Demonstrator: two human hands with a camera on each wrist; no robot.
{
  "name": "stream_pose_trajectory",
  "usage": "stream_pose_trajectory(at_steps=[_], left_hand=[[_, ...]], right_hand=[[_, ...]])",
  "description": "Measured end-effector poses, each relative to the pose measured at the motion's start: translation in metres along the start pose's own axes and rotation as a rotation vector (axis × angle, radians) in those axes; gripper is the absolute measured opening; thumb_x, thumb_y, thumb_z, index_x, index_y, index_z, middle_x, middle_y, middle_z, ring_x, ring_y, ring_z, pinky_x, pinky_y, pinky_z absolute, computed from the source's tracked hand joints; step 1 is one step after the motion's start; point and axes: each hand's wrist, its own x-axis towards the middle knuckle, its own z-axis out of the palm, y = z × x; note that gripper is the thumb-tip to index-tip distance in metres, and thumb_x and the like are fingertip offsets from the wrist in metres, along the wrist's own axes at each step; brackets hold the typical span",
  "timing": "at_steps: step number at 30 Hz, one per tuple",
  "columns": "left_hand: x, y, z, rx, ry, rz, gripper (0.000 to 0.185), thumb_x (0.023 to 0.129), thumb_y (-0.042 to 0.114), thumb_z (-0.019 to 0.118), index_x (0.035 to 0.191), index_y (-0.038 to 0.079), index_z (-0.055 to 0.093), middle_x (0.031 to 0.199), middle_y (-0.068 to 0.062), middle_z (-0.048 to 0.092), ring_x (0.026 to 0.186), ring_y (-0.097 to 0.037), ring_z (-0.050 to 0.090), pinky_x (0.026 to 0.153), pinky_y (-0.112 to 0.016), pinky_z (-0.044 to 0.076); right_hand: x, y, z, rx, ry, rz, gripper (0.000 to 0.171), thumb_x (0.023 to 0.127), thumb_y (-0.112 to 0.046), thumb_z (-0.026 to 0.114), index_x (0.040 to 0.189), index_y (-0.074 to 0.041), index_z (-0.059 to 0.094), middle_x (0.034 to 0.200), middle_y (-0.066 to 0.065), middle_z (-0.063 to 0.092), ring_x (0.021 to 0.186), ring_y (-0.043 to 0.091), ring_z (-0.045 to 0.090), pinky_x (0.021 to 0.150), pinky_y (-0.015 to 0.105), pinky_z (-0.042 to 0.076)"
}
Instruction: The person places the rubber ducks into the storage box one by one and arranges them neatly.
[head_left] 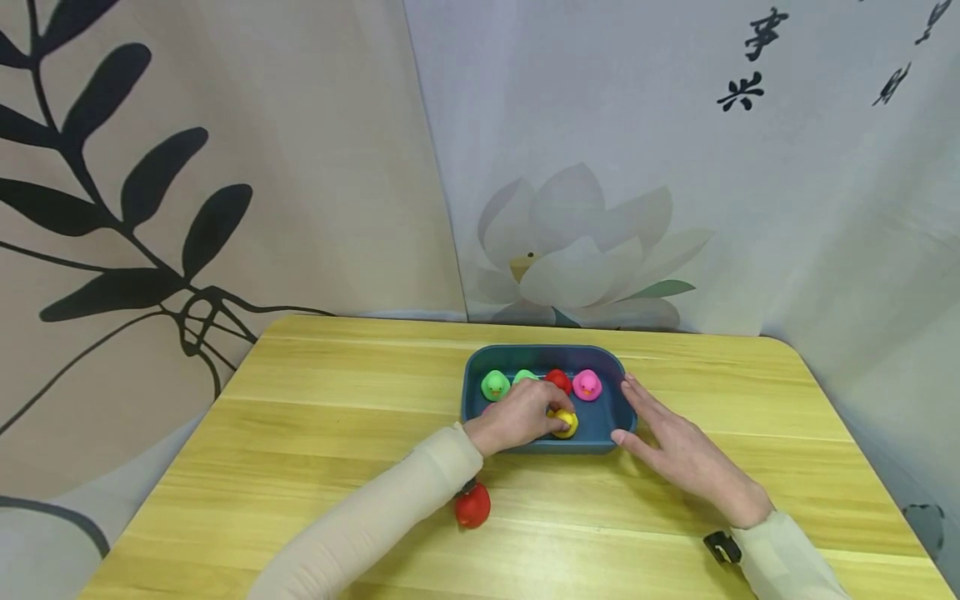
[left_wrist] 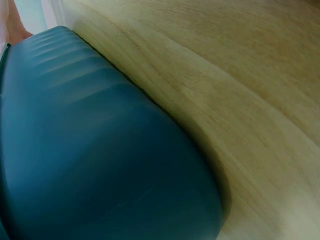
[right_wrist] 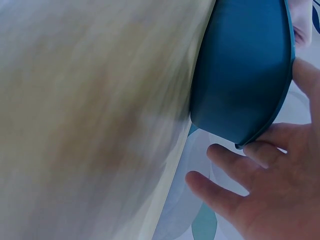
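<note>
Here left hand [head_left: 521, 414] pinches yellow duck [head_left: 564, 423] in tray [head_left: 542, 357]; right hand [head_left: 678, 451] flat, grip released, against tray.

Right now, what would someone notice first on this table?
Bright toy ducks in the blue tub at the table's middle: green and pink along the back. The left hand pinches a yellow duck inside, the right hand rests flat against the tub's right end, and a red duck sits outside, nearer the person.
</note>
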Motion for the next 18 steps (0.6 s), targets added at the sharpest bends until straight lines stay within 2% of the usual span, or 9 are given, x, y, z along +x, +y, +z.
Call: stream_pose_trajectory(at_steps=[4,11,15,18], left_hand=[[0.0,0.0,0.0,0.013,0.005,0.012,0.02,0.088,0.021,0.085,0.107,0.014,0.082,0.096,0.008,0.075,0.084,-0.007,0.062,0.076,-0.013,0.05],[-0.003,0.003,-0.003,0.021,0.005,0.0,0.025,0.089,0.025,0.085,0.111,0.013,0.081,0.101,0.005,0.076,0.088,-0.01,0.065,0.077,-0.015,0.051],[-0.007,0.004,-0.007,0.001,0.001,-0.009,0.027,0.093,0.028,0.08,0.116,0.012,0.08,0.112,0.003,0.076,0.094,-0.013,0.067,0.082,-0.017,0.052],[-0.01,0.005,-0.011,-0.02,-0.001,-0.011,0.028,0.098,0.03,0.074,0.12,0.012,0.078,0.115,0.001,0.076,0.092,-0.013,0.066,0.08,-0.017,0.052]], right_hand=[[0.0,0.0,0.0,0.0,0.0,0.0,0.083,0.105,-0.057,0.052,0.166,-0.011,0.021,0.173,0.013,0.015,0.148,0.047,0.033,0.112,0.067,0.036],[0.0,-0.001,0.001,-0.002,0.006,-0.013,0.081,0.105,-0.053,0.054,0.166,-0.01,0.02,0.172,0.014,0.014,0.148,0.047,0.033,0.113,0.066,0.036],[-0.001,-0.001,0.001,-0.003,0.01,-0.024,0.083,0.105,-0.056,0.051,0.166,-0.01,0.02,0.172,0.016,0.015,0.148,0.047,0.033,0.113,0.066,0.035],[-0.001,0.0,0.0,-0.004,0.011,-0.026,0.083,0.105,-0.057,0.05,0.166,-0.01,0.02,0.172,0.016,0.014,0.148,0.047,0.032,0.114,0.066,0.034]])
